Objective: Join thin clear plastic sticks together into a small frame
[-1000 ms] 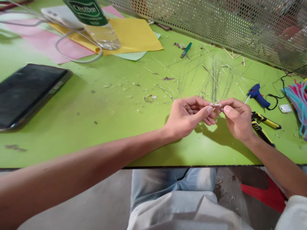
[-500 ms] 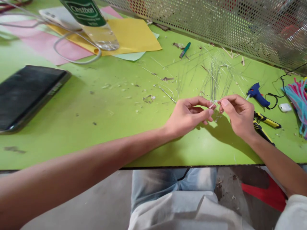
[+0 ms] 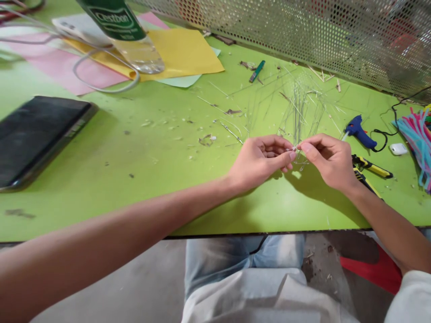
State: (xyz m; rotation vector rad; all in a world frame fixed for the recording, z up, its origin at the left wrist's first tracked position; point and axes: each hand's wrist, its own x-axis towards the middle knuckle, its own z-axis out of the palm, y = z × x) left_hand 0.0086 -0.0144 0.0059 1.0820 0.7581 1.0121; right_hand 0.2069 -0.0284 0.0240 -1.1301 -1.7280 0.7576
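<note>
While the jeans (image 3: 229, 255) fill 6 o'clock below the table (image 3: 134, 193) edge, both hands meet just past that edge, right of centre. The left hand (image 3: 261, 160) is closed in a pinch, thumb and forefinger on one end of a silvery piece (image 3: 294, 148); the right hand (image 3: 332, 159) is pinched shut on the other end, fingertips of the two hands almost touching. The piece is held in the air just above the table, between the two pinches; too small to tell its shape.

Step in hand, as judged: fine two-handed work on the piece, bending or twisting, cannot tell which. The next move calls for a firm hold at both ends and small, slow turns, since so tiny a thing would slip easily.

Pliers (image 3: 370, 168) lie at 3 o'clock of the right hand, just beside the wrist; the glue gun (image 3: 360, 132) is at 2 o'clock, a white case (image 3: 398, 149) and coloured strips (image 3: 415, 134) beyond it. Thin stalks (image 3: 299, 107) are scattered at 12 o'clock of the hands. A phone (image 3: 37, 134) lies at 9 o'clock, well apart. Farther off are the cable (image 3: 101, 85), pink paper (image 3: 67, 69), yellow paper (image 3: 182, 51) and the bottle (image 3: 134, 45) at 10 o'clock, a green pen (image 3: 257, 71) at 12; the mesh screen (image 3: 303, 31) stands along the far edge.
</note>
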